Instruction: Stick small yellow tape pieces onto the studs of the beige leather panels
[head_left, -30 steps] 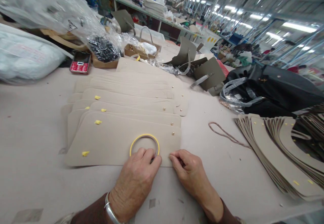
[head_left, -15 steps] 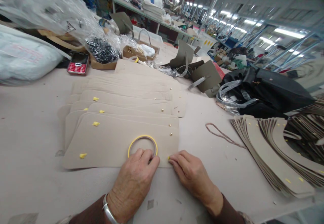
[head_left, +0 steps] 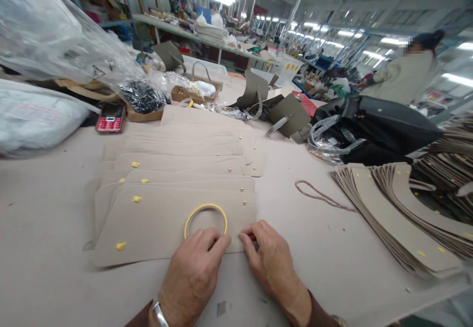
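A yellow tape ring lies on the nearest beige leather panel, which tops a fanned row of like panels with small yellow tabs and brass studs. My left hand rests on the near edge of that panel, fingers curled against the ring's lower rim. My right hand sits just to the right, fingertips pinched at the panel's lower right corner; what they pinch is too small to make out.
A fanned stack of curved beige pieces lies at right, a brown cord loop between. Behind are olive bag parts, a black bag, plastic bags, a red phone. A person stands far right.
The view has tilted up and shifted, bringing a standing person into sight at far right. Both hands stay at the panel's near edge; the right fingers shifted slightly left.
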A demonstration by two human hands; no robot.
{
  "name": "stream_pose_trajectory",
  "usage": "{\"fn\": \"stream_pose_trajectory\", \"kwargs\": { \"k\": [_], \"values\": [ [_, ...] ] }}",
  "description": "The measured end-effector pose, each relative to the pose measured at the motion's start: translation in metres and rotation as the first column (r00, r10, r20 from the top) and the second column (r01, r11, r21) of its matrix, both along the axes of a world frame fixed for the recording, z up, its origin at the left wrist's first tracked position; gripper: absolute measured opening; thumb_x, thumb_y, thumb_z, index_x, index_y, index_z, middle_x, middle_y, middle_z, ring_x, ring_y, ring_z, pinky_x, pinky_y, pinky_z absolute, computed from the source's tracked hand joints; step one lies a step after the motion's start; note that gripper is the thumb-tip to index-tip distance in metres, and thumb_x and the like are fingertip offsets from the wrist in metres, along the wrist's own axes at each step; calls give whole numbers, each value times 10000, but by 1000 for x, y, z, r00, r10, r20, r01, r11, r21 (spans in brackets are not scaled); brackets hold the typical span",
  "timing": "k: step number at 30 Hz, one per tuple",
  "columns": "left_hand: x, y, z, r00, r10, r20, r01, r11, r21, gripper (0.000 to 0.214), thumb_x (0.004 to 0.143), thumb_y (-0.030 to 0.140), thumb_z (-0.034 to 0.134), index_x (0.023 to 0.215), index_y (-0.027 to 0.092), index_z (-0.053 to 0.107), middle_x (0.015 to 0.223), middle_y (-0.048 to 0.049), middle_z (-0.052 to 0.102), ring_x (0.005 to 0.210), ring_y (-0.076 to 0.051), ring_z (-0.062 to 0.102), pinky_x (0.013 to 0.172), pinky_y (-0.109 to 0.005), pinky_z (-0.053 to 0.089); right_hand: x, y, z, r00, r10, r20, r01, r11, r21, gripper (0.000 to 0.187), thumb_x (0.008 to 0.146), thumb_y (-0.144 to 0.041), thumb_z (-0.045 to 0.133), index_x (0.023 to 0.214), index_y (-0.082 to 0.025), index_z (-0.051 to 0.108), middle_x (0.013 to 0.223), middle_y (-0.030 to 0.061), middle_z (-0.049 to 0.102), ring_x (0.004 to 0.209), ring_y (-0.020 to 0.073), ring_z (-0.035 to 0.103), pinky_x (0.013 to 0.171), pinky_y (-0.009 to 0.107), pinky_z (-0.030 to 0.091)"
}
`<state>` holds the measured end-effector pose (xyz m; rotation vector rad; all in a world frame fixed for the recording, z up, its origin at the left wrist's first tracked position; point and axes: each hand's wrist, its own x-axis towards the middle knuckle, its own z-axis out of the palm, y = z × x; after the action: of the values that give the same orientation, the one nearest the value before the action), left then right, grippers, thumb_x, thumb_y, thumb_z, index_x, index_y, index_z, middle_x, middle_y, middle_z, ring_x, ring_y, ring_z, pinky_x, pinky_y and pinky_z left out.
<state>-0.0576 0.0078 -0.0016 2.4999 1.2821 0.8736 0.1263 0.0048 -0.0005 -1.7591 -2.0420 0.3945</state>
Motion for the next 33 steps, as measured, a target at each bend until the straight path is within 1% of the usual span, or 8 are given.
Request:
{"fn": "stream_pose_trajectory", "kwargs": {
  "k": [5,8,10,13,20,28,31,33],
  "values": [
    [-6,-2,16,963,-44,267,36,999,35,244,937,135,469,1154,199,560,886,-30,679,794,-135,651,722,-218,536,11,2,15,929,46,-367,-41,999,21,148,885,-188,567,1021,-184,626,804,23,656,684,150,600,645,255,479],
    [-5,-3,25,962,-28,273,34,999,-19,401,946,184,479,1345,176,440,889,-29,701,764,-110,672,717,-178,540,12,2,34,852,205,-482,-151,977,148,144,903,-167,530,990,-188,643,887,47,677,768,152,621,710,264,506],
    [-3,-5,28,967,-14,253,34,997,-75,487,956,204,463,1421,143,333,809,-15,697,679,-98,663,662,-161,538,10,2,43,819,316,-479,-237,946,220,197,899,-145,530,1060,-196,631,960,62,681,829,160,629,744,274,522],
    [-2,-7,28,977,-28,213,41,998,-56,462,963,214,452,1406,134,348,865,-49,715,731,-113,680,676,-171,542,5,1,47,816,416,-402,-325,905,275,259,897,-125,522,1132,-202,602,1018,77,676,922,179,627,813,303,527],
    [-1,-5,23,989,-51,139,38,995,90,337,969,209,445,1297,132,446,924,-72,721,734,-136,686,687,-210,538,0,3,34,849,469,-244,-384,864,326,165,907,-118,463,940,-188,609,840,55,661,795,171,615,726,281,511],
    [0,7,35,990,-62,126,68,997,-41,187,971,168,381,949,208,562,735,12,641,633,-119,640,569,-197,479,-7,6,27,927,364,-88,-297,858,418,172,860,-87,478,809,-198,600,685,35,637,648,163,599,616,261,468],
    [3,16,38,988,-71,140,75,997,-23,195,958,149,388,893,204,563,679,13,583,589,-126,593,532,-212,441,-12,11,33,909,251,-332,-152,943,296,137,824,-126,529,764,-187,637,644,19,635,584,142,591,561,238,466],
    [6,20,39,984,-80,159,78,997,18,176,945,132,411,897,194,568,669,12,562,579,-129,566,532,-222,422,-13,17,36,818,69,-570,-48,997,52,120,808,-179,563,714,-178,638,580,-6,620,504,116,566,489,208,448]
  ]
}}
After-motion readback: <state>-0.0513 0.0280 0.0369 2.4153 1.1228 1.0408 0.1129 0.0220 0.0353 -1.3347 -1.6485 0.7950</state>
